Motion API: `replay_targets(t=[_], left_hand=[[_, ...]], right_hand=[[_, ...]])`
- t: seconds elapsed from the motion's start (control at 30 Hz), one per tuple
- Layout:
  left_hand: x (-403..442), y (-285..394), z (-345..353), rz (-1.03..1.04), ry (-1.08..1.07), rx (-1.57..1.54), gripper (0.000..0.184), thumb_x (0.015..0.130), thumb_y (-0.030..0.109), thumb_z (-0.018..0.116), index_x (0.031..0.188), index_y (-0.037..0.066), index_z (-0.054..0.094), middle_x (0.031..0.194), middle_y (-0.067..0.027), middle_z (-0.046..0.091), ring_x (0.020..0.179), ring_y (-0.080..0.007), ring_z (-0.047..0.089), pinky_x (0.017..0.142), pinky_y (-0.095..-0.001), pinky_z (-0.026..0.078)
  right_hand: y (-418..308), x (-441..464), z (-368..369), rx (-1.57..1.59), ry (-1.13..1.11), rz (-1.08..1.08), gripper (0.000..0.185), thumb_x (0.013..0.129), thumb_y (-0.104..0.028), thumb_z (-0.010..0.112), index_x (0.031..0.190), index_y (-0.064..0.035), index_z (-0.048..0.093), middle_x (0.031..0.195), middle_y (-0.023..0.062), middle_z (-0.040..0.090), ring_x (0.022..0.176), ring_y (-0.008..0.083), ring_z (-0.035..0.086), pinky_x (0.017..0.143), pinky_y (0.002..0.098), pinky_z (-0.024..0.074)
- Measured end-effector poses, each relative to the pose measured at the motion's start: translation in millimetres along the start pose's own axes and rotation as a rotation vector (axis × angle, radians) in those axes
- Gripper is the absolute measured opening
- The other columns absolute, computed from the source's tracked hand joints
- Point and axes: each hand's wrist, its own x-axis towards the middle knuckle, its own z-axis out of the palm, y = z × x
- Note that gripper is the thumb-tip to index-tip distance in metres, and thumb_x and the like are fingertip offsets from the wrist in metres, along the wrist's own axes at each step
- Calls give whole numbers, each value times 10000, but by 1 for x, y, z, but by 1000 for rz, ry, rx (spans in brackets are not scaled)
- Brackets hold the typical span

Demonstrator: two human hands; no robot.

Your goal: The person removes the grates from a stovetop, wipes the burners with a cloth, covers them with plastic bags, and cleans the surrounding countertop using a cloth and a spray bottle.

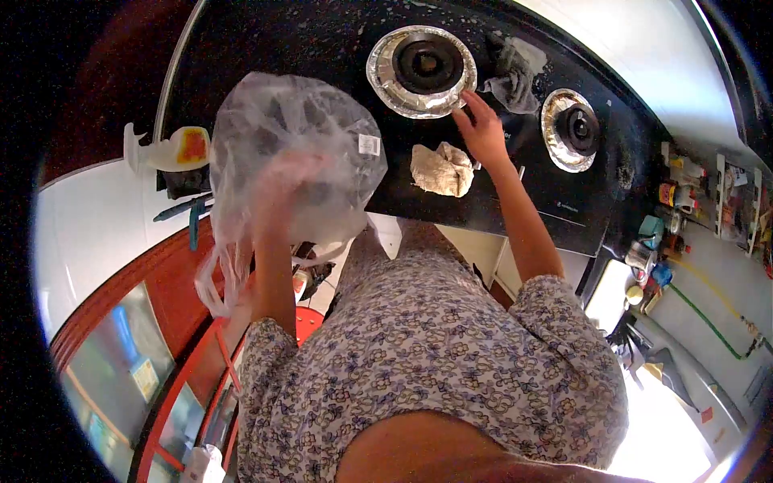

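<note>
A clear plastic bag (322, 109) with a white label hangs ballooned on the left, over the edge of the black stovetop. My left hand (298, 173) is inside it, blurred through the film, so its fingers cannot be made out. Over the stove, my right hand (483, 133) has its thumb and fingers apart. Its fingertips reach the rim of the foil liner (382, 76) around the left burner (428, 63); whether they press on it is unclear. Just below that hand lies a crumpled beige cloth (443, 171).
A grey crumpled cloth (515, 76) lies between the burners. The right burner (577, 127) also has a foil liner. A white holder with an orange patch (191, 147) stands at the left. Bottles and shelves (684, 181) line the right side.
</note>
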Motion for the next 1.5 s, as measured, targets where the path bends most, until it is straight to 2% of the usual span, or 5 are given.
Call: replay_targets(t=[0.13, 0.4, 0.77, 1.13, 1.5], left_hand=[[24, -18, 4, 490, -103, 476, 199, 776, 165, 538, 918, 45, 611, 939, -82, 611, 870, -209, 570, 782, -311, 448], [15, 10, 23, -45, -147, -320, 239, 812, 213, 506, 899, 26, 629, 981, -79, 615, 893, -167, 567, 805, -283, 436], [5, -7, 14, -160, -140, -126, 237, 782, 195, 525, 897, 12, 622, 977, -71, 606, 888, -158, 559, 785, -270, 433], [-14, -30, -14, -291, -49, -457, 238, 752, 182, 567, 927, 29, 615, 981, -74, 601, 886, -134, 553, 786, -249, 431], [-8, -51, -16, 66, -1, 119, 282, 705, 170, 605, 960, 49, 610, 1000, -97, 594, 878, -170, 572, 773, -282, 455]], right_hand=[[-44, -25, -26, 1882, -212, 416, 677, 883, -544, 218, 1310, -24, 294, 1344, 138, 340, 1222, 283, 342, 1028, 409, 226], [-27, -45, -13, 2469, -161, 215, 644, 894, -502, 202, 1296, -12, 318, 1358, 137, 324, 1257, 281, 302, 1039, 407, 220], [11, -97, 48, -626, -24, -292, 405, 748, -222, 582, 1148, -197, 521, 1266, 74, 424, 1184, 308, 362, 936, 416, 358], [15, -40, -26, 330, 98, 259, 331, 820, -182, 533, 1124, -50, 535, 1043, 150, 594, 930, 252, 591, 817, 319, 451], [-5, -45, -27, -492, -334, -16, 391, 826, -339, 511, 1132, -97, 528, 1209, 136, 467, 1081, 322, 462, 893, 385, 383]])
